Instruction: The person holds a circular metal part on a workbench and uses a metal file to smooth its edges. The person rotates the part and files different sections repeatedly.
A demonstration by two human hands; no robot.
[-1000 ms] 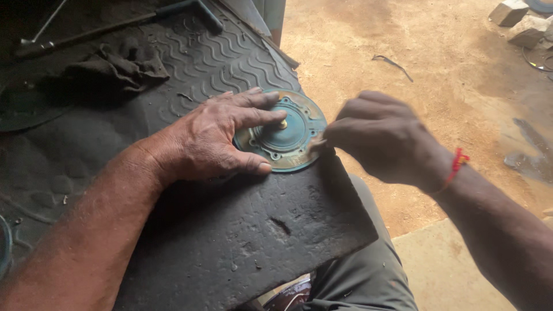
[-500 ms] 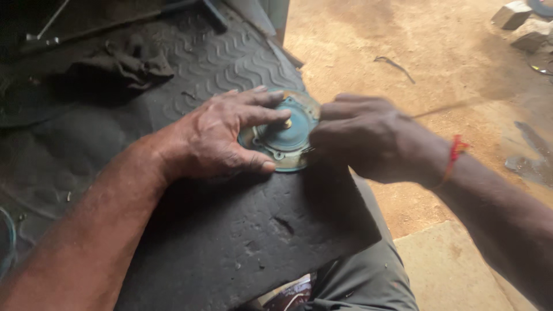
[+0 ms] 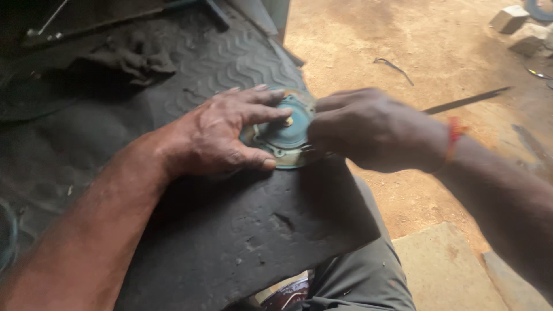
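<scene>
round teal metal disc [image 3: 283, 133] on the rubber mat [image 3: 230, 230] — left hand [image 3: 222, 135] spread flat on it, right hand [image 3: 368, 133] closed at its edge.

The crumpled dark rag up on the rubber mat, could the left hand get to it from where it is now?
Probably yes. The left hand only presses the round metal disc, and bare rubber mat lies between it and the rag, with nothing in between.

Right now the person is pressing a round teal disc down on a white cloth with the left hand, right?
Not quite. The head view shows the left hand pressing the round teal disc on a dark rubber mat, not a white cloth.
</scene>
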